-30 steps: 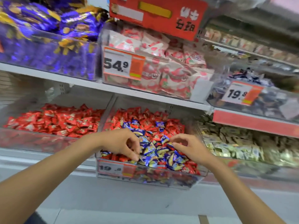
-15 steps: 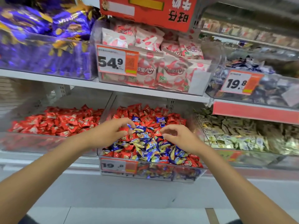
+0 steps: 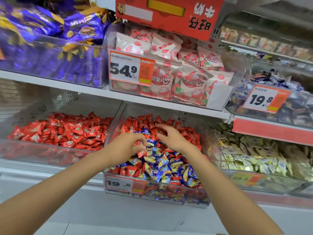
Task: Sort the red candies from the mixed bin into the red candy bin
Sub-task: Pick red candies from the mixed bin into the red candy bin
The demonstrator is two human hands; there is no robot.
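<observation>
Both hands have pushed farther into the mixed bin (image 3: 177,195) since a second ago, leaving the blue wrappers near its front for the red ones toward the back. Above runs the white shelf (image 3: 67,85). Under it the clear red candy bin (image 3: 42,153) sits just left of the mixed bin and holds only red wrappers. The left hand (image 3: 125,146) lies over the middle of the mixed pile, fingers curled tight round a red candy (image 3: 141,152). The right hand (image 3: 172,138) hangs clawed over red wrappers, farther back and to the right; whether it pinches one I cannot tell
</observation>
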